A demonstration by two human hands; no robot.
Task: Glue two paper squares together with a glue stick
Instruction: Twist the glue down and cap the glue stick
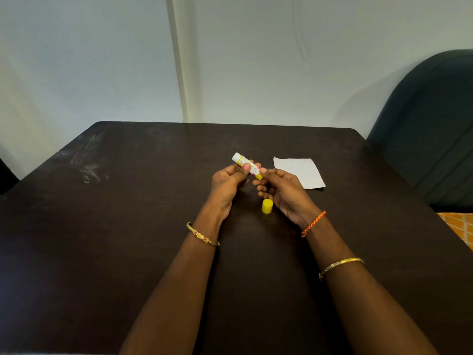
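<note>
- Left hand point(227, 179) grips the uncapped glue stick point(247, 166) barrel; right hand point(279, 187) pinches its yellow base.
- Over-twisting may extend and snap the glue.
- Yellow cap point(267, 206), standing loose on the table point(128, 226), may roll away.
- Paper squares point(299, 172) lie beside the right hand; a wrist could shift them.

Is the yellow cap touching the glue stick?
Apart. The head view shows the yellow cap standing alone on the table, dark tabletop between it and the held glue stick.

One glue stick point(246, 165), one yellow cap point(267, 206), one white paper point(299, 172), two hands, three bangles, one thread band point(313, 223).
</note>
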